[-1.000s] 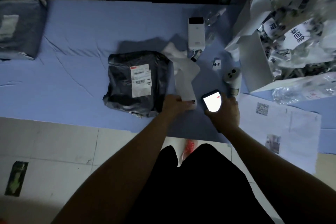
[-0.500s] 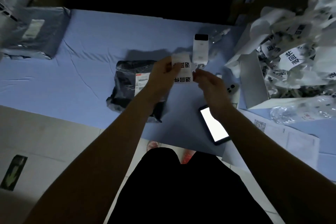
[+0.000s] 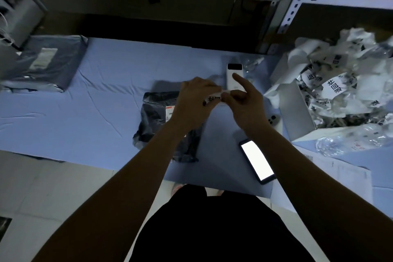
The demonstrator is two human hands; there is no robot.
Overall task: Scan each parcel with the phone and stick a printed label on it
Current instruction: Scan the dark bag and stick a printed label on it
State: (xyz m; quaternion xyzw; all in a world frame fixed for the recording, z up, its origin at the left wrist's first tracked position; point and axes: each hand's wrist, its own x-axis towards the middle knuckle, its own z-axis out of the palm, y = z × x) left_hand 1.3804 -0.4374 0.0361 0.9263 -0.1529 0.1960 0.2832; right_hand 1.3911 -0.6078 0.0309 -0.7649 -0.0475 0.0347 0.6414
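Left hand [image 3: 195, 100] and right hand [image 3: 244, 102]: grip of each pinched on the label [image 3: 213, 98], apparently above the parcel [image 3: 155, 121].

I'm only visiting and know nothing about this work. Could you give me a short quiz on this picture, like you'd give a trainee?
1. True or false: the phone lies lit and screen-up on the blue sheet, in neither hand.
2. What do the left hand and right hand pinch between them?
A) a printed label
B) a pair of scissors
C) a roll of tape
3. Fill in: the phone lies to the person's ____ of the black parcel.
Key: 1 true; 2 A; 3 right.
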